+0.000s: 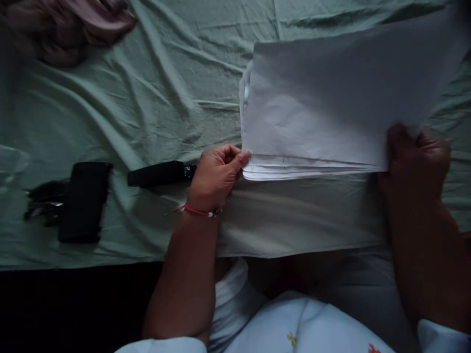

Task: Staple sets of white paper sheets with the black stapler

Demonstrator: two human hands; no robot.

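Observation:
A stack of white paper sheets (pixel 316 103) spreads across the right half of the view, its far right corner lifted and blurred. My left hand (pixel 220 171), with a red string at the wrist, pinches the stack's near left corner between thumb and fingers. At the near right edge my right hand (pixel 417 159) grips the sheets, its fingers curled and slightly smeared. Several lower sheets peek out along the near and left edges. Just left of my left hand lies a black, narrow object (pixel 158 174), its right end hidden behind that hand.
A black phone (pixel 86 201) lies on the left, with a dark, shiny bunch of small items (pixel 46 201) beside it. Crumpled pinkish-brown cloth (pixel 73 29) sits at the far left. A wrinkled green cloth (pixel 176 98) covers the surface, whose near edge is close to my body.

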